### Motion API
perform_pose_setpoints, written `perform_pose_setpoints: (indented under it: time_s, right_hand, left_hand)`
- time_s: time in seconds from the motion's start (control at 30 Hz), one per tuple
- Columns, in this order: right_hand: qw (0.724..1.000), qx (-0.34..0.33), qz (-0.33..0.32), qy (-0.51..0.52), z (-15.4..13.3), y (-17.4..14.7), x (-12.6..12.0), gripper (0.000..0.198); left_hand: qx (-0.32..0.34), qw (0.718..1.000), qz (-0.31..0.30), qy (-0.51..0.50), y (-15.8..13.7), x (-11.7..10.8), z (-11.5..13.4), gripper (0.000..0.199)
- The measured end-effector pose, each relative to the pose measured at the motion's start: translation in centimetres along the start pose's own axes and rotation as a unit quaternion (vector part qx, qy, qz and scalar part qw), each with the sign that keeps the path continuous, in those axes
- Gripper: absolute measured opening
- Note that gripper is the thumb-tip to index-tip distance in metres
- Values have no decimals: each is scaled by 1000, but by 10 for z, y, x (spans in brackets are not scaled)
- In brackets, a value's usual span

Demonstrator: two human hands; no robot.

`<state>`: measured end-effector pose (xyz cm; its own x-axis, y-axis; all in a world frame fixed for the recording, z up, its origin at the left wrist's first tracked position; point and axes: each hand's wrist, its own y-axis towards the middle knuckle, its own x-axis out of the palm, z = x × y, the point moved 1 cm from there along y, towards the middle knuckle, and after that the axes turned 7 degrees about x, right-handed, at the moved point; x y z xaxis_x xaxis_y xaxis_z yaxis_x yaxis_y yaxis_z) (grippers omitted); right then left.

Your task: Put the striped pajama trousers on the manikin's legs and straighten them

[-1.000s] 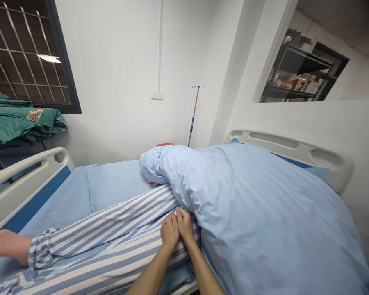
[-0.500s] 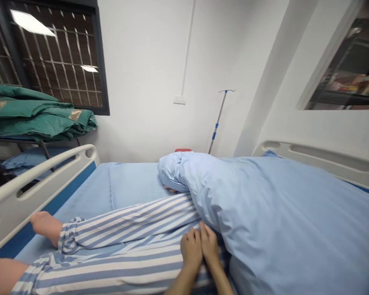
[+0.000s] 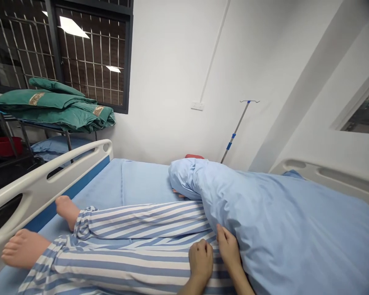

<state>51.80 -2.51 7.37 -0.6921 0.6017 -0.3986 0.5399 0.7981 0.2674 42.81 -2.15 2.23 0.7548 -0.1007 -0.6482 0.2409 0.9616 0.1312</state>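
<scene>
Blue-and-white striped trousers (image 3: 129, 262) cover the legs of a figure lying on the bed, with bare feet (image 3: 26, 248) at the left. A puffy light blue quilt (image 3: 279, 217) hides the rest of the body, apart from a small bit of fingers under its far edge. My left hand (image 3: 201, 260) is closed above the near thigh, its fingertips curled under and hidden, a little apart from the quilt. At the quilt's near edge, my right hand (image 3: 229, 248) has its fingers pressed together on the fabric, the fingertips partly hidden.
Pale bed rails rise at the left (image 3: 76, 159) and at the right (image 3: 341, 174). Behind the bed stands a drip pole (image 3: 236, 131) by the wall. Folded green quilts (image 3: 55, 104) lie on a rack under the barred window, with a red basin (image 3: 6, 146) below.
My hands have moved apart: earlier they were side by side at the quilt's edge. The right one remains at the quilt. The view has swung left, showing more of the feet and rack.
</scene>
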Motion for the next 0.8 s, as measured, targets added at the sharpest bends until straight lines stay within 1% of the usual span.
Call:
perform_pose_setpoints:
  time_s: [0.13,0.23,0.3,0.37,0.4,0.47,0.57,0.63,0.67,0.7,0.73,0.77,0.8]
  right_hand:
    - [998,10,16,-62,30,-13,6,50]
    - [994,16,30,-101,41,-19,7,47]
    - [993,15,27,-110,41,-19,6,45]
    - [993,24,24,-113,38,-18,5,44]
    - [993,31,23,-112,37,-17,5,43]
    - [992,47,20,-112,36,-17,5,43]
    - [991,54,17,-119,39,-16,7,41]
    - [990,54,17,-129,41,-15,7,40]
    - [989,57,18,-133,41,-15,7,39]
    - [988,64,18,-138,40,-15,7,38]
    - [987,73,17,-143,39,-14,7,37]
    - [985,82,14,-149,38,-14,8,36]
    - [984,90,11,-154,36,-14,8,35]
  left_hand:
    - [6,1000,-16,-20,1,-3,-1,38]
    - [13,999,-23,-31,1,-8,-6,38]
    - [1,999,-18,-35,0,-18,-18,37]
    - [-18,999,-1,-34,-3,-39,-41,34]
    - [-24,999,14,-30,-5,-55,-57,32]
    - [-53,997,46,-24,-8,-99,-96,27]
    - [-82,991,101,-8,-10,-185,-157,29]
    - [-99,984,145,4,-14,-244,-193,30]
    - [-104,981,161,7,-17,-269,-208,30]
    - [-110,978,175,10,-22,-290,-221,29]
    - [-117,976,183,9,-30,-306,-233,30]
    - [-124,974,187,9,-38,-316,-244,32]
    - [-135,973,187,16,-48,-321,-253,33]
